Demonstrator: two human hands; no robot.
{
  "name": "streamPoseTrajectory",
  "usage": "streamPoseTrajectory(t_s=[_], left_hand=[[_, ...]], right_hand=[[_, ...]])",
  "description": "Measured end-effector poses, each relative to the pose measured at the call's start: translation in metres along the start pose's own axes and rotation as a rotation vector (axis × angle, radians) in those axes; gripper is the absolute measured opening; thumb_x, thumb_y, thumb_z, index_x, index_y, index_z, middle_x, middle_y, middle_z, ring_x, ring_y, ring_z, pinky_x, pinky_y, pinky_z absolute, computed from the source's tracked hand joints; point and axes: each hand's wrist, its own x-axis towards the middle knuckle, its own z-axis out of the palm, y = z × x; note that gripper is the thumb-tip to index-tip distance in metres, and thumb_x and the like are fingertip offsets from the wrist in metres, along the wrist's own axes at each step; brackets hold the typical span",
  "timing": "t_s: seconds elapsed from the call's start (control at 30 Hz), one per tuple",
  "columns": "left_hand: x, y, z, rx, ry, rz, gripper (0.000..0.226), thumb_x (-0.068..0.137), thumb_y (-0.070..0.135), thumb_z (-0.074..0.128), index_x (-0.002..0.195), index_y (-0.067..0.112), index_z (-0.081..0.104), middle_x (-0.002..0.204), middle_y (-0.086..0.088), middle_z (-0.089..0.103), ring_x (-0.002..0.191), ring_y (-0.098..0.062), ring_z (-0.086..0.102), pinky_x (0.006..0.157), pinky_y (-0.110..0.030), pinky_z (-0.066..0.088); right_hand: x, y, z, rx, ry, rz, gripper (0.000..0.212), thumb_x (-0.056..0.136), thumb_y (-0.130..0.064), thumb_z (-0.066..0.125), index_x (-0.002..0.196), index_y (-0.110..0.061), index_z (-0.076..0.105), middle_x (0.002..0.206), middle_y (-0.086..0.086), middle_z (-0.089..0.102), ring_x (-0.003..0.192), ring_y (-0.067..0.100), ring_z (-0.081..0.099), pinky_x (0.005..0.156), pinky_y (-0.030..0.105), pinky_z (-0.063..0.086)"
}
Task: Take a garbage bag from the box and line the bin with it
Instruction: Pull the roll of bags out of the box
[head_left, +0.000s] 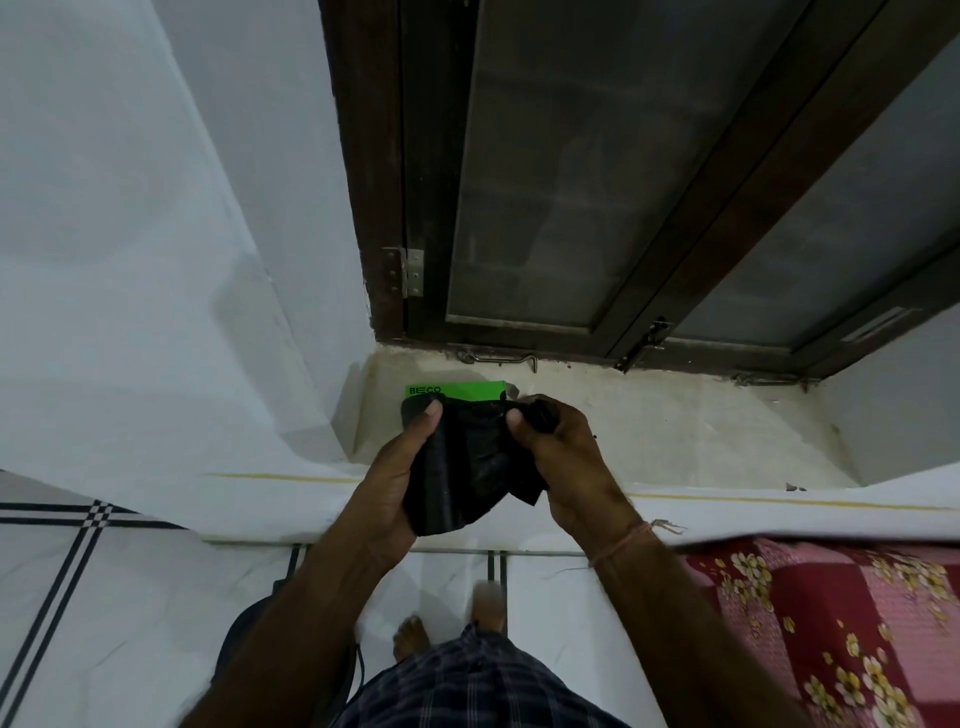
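A crumpled black garbage bag (475, 457) hangs between both hands over the front edge of the windowsill. My left hand (400, 478) grips its left side, thumb on top. My right hand (563, 457) pinches its right top corner. Behind the bag, a bright green box (467, 389) marked BECO lies on the pale windowsill (649, 426), mostly hidden by the bag and my fingers. No bin can be seen in this view.
A dark wooden window frame (649, 208) with glass panes rises behind the sill, metal latches at its base. A white wall (156, 260) stands at left. A red floral cloth (831, 623) lies at lower right. The tiled floor (104, 597) shows my bare feet and a dark object (244, 634) at left.
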Motion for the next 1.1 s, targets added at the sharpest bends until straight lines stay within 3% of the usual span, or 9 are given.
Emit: streamPoseTrajectory(t_s=[0.1,0.23,0.37,0.5,0.67,0.83,0.97,1.03,1.1], left_hand=[[0.001,-0.001,0.004,0.015,0.004,-0.002,0.049,0.094,0.048,0.058,0.13,0.016,0.068,0.125,-0.018,0.072,0.118,-0.039,0.067,0.105,-0.055,0.051],[0.002,-0.004,0.005,-0.019,-0.013,-0.006,0.051,0.092,0.048,0.06,0.132,0.017,0.067,0.128,-0.018,0.071,0.121,-0.039,0.066,0.108,-0.052,0.048],[0.002,-0.008,0.005,-0.043,-0.02,-0.014,0.048,0.096,0.045,0.058,0.133,0.016,0.066,0.128,-0.018,0.071,0.121,-0.038,0.066,0.108,-0.052,0.049],[0.002,-0.008,0.003,-0.055,-0.021,-0.026,0.049,0.097,0.047,0.058,0.135,0.015,0.065,0.132,-0.019,0.068,0.125,-0.039,0.063,0.11,-0.053,0.046],[0.003,-0.009,0.002,-0.076,-0.012,-0.021,0.05,0.099,0.046,0.057,0.137,0.014,0.064,0.135,-0.019,0.066,0.127,-0.039,0.062,0.109,-0.05,0.047],[-0.002,-0.009,0.006,-0.041,0.01,0.0,0.047,0.099,0.045,0.055,0.132,0.014,0.066,0.127,-0.019,0.071,0.12,-0.038,0.067,0.099,-0.048,0.054],[-0.004,-0.008,0.009,-0.02,0.001,0.001,0.044,0.099,0.045,0.055,0.129,0.014,0.067,0.124,-0.017,0.073,0.115,-0.035,0.07,0.095,-0.045,0.056],[-0.004,-0.01,0.011,-0.017,-0.009,0.004,0.046,0.099,0.045,0.053,0.131,0.014,0.066,0.126,-0.017,0.072,0.115,-0.034,0.07,0.093,-0.043,0.058],[-0.004,-0.012,0.011,-0.03,-0.019,0.0,0.048,0.099,0.045,0.052,0.133,0.013,0.065,0.127,-0.02,0.071,0.117,-0.036,0.069,0.098,-0.046,0.055]], right_hand=[[0.0,0.004,0.003,-0.002,0.005,0.03,0.019,0.105,-0.01,0.053,0.111,-0.011,0.071,0.102,0.006,0.076,0.095,0.015,0.073,0.077,0.019,0.058],[-0.005,0.004,0.003,0.092,-0.123,0.107,0.035,0.104,-0.034,0.057,0.126,-0.008,0.068,0.111,0.006,0.078,0.106,0.017,0.074,0.085,0.028,0.058],[-0.007,0.003,0.001,0.035,-0.116,0.035,0.014,0.095,-0.011,0.071,0.106,-0.005,0.076,0.086,-0.004,0.08,0.083,0.008,0.076,0.073,0.018,0.056],[-0.004,0.006,-0.005,0.061,-0.079,0.051,0.016,0.1,-0.014,0.065,0.11,-0.006,0.074,0.09,-0.002,0.08,0.089,0.013,0.076,0.078,0.025,0.059],[-0.002,0.007,-0.007,0.03,-0.037,0.045,0.016,0.101,-0.011,0.062,0.088,-0.016,0.071,0.078,-0.005,0.077,0.08,0.016,0.073,0.077,0.033,0.059],[-0.001,0.01,-0.005,0.034,-0.028,0.082,0.016,0.103,-0.01,0.057,0.109,-0.007,0.072,0.098,0.007,0.077,0.094,0.022,0.073,0.081,0.032,0.058],[-0.007,0.007,-0.005,0.146,-0.141,0.148,0.035,0.106,-0.029,0.053,0.123,-0.003,0.069,0.114,0.012,0.077,0.109,0.027,0.073,0.085,0.029,0.06],[-0.012,0.002,-0.005,0.137,-0.222,0.126,0.033,0.103,-0.029,0.059,0.122,-0.005,0.071,0.114,0.01,0.078,0.109,0.024,0.074,0.092,0.029,0.059],[-0.015,-0.001,-0.004,0.106,-0.22,0.086,0.02,0.096,-0.016,0.069,0.113,-0.007,0.075,0.106,0.008,0.08,0.101,0.021,0.076,0.088,0.027,0.06]])
